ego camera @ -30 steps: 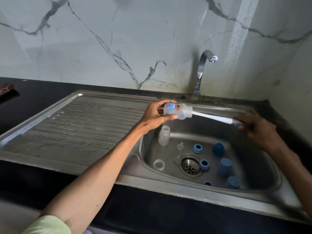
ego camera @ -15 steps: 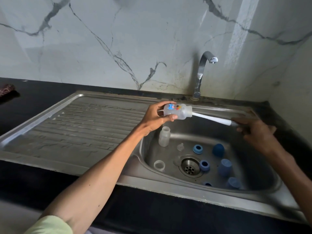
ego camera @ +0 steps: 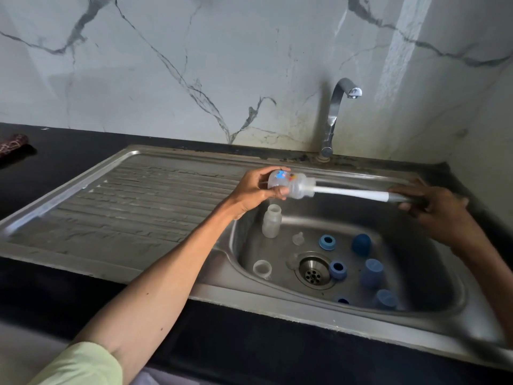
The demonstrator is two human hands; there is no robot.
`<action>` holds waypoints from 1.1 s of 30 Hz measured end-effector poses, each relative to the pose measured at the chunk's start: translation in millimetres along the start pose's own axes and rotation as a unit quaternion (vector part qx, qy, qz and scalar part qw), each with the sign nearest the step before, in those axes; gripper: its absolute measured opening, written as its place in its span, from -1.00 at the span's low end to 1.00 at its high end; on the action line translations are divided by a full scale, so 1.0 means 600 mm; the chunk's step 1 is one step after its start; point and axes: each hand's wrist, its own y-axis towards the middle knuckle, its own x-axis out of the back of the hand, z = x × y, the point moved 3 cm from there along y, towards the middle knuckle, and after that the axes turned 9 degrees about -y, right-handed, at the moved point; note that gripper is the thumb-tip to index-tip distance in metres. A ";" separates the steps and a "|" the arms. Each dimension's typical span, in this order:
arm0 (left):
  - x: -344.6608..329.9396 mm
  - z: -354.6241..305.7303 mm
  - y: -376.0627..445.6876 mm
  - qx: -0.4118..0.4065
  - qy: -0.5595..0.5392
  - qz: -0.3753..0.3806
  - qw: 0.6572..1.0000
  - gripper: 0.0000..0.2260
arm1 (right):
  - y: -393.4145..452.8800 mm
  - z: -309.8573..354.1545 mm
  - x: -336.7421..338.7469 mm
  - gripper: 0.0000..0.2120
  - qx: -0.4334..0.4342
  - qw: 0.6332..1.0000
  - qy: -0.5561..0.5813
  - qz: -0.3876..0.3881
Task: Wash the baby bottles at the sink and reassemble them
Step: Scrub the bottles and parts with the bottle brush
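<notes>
My left hand grips a small clear baby bottle with a coloured print, held sideways above the sink basin's left rim. A white-handled bottle brush goes into the bottle's mouth; my right hand holds its far end. Down in the basin stands a second clear bottle, upright and open. Near it lie a clear nipple, a clear ring, blue collars and blue caps.
The tap rises behind the basin, with no water running. A ribbed steel drainboard stretches to the left. The drain sits mid-basin. A patterned cloth lies on the black counter at far left.
The brush has slid a little further out of the bottle as my right hand drew to the right. My left hand keeps the bottle in about the same place.
</notes>
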 end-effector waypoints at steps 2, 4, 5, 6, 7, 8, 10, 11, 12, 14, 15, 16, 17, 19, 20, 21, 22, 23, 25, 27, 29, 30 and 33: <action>-0.002 0.001 0.000 0.005 -0.028 0.004 1.000 -0.54 | -0.003 0.000 -0.006 -0.63 -0.021 1.000 0.005 0.008; -0.006 0.004 -0.002 0.004 0.007 0.011 1.000 -0.54 | -0.006 0.002 -0.015 -0.66 -0.050 0.998 -0.008 0.021; -0.007 0.007 -0.004 0.002 0.027 0.008 1.000 -0.55 | -0.008 0.005 -0.022 -0.69 -0.068 0.997 -0.014 0.031; -0.006 0.011 -0.005 -0.001 0.041 -0.005 0.999 -0.55 | -0.009 0.010 -0.029 -0.70 -0.084 0.996 -0.015 0.037; -0.003 0.012 -0.005 -0.006 0.049 -0.020 0.999 -0.56 | -0.011 0.016 -0.038 -0.72 -0.091 0.995 -0.019 0.036; 0.000 0.013 -0.005 -0.015 0.061 -0.036 0.997 -0.56 | -0.013 0.021 -0.044 -0.72 -0.099 0.994 -0.018 0.036; 0.004 0.012 -0.002 -0.039 0.114 -0.051 0.991 -0.55 | -0.016 0.022 -0.054 -0.70 -0.102 0.994 -0.017 0.040; 0.003 0.011 -0.002 -0.048 0.139 -0.048 0.988 -0.55 | -0.016 0.023 -0.055 -0.66 -0.097 0.994 -0.024 0.043; 0.002 0.009 -0.002 -0.056 0.153 -0.048 0.986 -0.55 | -0.017 0.029 -0.051 -0.64 -0.095 0.994 -0.035 0.046; 0.000 0.001 -0.001 -0.076 0.154 -0.052 0.984 -0.54 | -0.014 0.031 -0.040 -0.59 -0.093 0.993 -0.068 0.038; 0.000 -0.006 -0.001 -0.084 0.150 -0.049 0.984 -0.53 | -0.010 0.030 -0.034 -0.54 -0.082 0.992 -0.087 0.028; -0.001 -0.010 -0.002 -0.087 0.145 -0.043 0.985 -0.52 | -0.007 0.027 -0.029 -0.50 -0.071 0.992 -0.102 0.030; -0.002 -0.014 -0.003 -0.084 0.137 -0.035 0.986 -0.53 | -0.004 0.020 -0.025 -0.49 -0.057 0.992 -0.109 0.035; -0.002 -0.015 -0.006 -0.071 0.116 -0.024 0.990 -0.55 | 0.002 0.008 -0.018 -0.55 -0.029 0.994 -0.096 0.048; 0.000 -0.013 -0.005 -0.065 0.103 -0.027 0.992 -0.56 | 0.002 0.003 -0.017 -0.59 -0.028 0.995 -0.081 0.057; 0.001 -0.012 -0.005 -0.060 0.089 -0.035 0.994 -0.57 | 0.000 0.000 -0.015 -0.60 -0.026 0.995 -0.070 0.061; 0.001 -0.010 -0.004 -0.056 0.078 -0.045 0.994 -0.57 | -0.001 -0.001 -0.014 -0.60 -0.029 0.996 -0.066 0.057; 0.000 -0.008 -0.003 -0.054 0.074 -0.052 0.994 -0.58 | 0.000 -0.004 -0.013 -0.59 -0.031 0.997 -0.063 0.037; -0.004 -0.004 -0.001 -0.050 0.089 -0.051 0.993 -0.58 | 0.003 -0.012 -0.012 -0.50 -0.042 0.996 -0.080 -0.013; -0.006 -0.001 0.001 -0.047 0.097 -0.044 0.993 -0.57 | 0.008 -0.021 -0.016 -0.47 -0.033 0.996 -0.076 -0.020; -0.007 -0.002 0.000 -0.047 0.086 -0.045 0.994 -0.57 | 0.011 -0.033 -0.021 -0.48 -0.014 0.998 -0.065 0.017; -0.008 -0.004 -0.001 -0.048 0.081 -0.045 0.995 -0.58 | 0.013 -0.039 -0.022 -0.45 -0.012 0.998 -0.065 0.017; -0.019 -0.007 -0.003 -0.047 0.084 -0.024 0.995 -0.57 | 0.026 -0.074 -0.036 -0.45 -0.007 0.998 -0.068 -0.005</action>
